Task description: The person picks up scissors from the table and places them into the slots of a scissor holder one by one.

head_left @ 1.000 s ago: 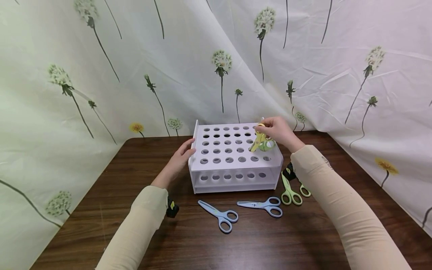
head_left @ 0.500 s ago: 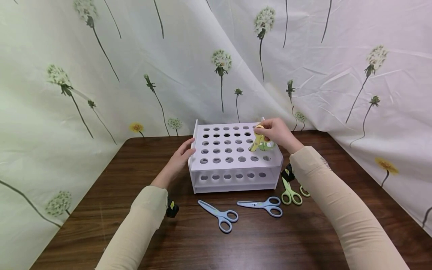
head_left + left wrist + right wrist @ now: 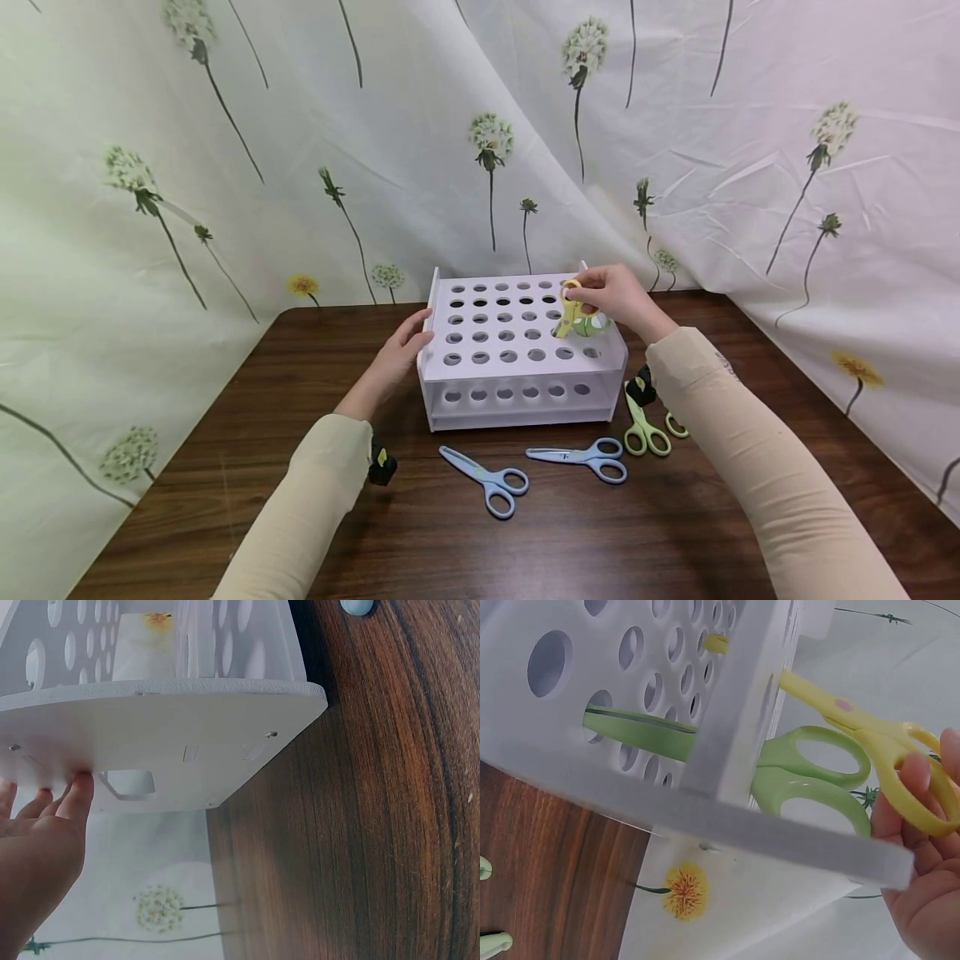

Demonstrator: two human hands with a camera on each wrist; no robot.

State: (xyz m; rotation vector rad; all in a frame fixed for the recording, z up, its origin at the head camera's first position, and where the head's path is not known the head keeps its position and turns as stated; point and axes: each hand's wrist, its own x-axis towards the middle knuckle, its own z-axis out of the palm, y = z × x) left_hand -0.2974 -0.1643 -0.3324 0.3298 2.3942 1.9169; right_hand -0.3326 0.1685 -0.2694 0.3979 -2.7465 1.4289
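Yellow scissors are pinched at the handle loops by my right hand, points down. Their blades pass through a hole in the top shelf of a white rack, and the yellow tip shows below that shelf in the right wrist view. Close beside them, green scissors stand in another hole, their blade reaching a hole in the lower shelf. My left hand rests its fingers against the rack's left side panel, thumb near the panel's edge.
Two pairs of blue scissors, one at the left and one at the right, lie before the rack on the brown table. Green scissors lie right of it, near another green handle loop. A flowered cloth hangs behind.
The yellow scissors have tilted more upright, their handles swinging slightly left with my right hand. My left hand and the rack stay in place.
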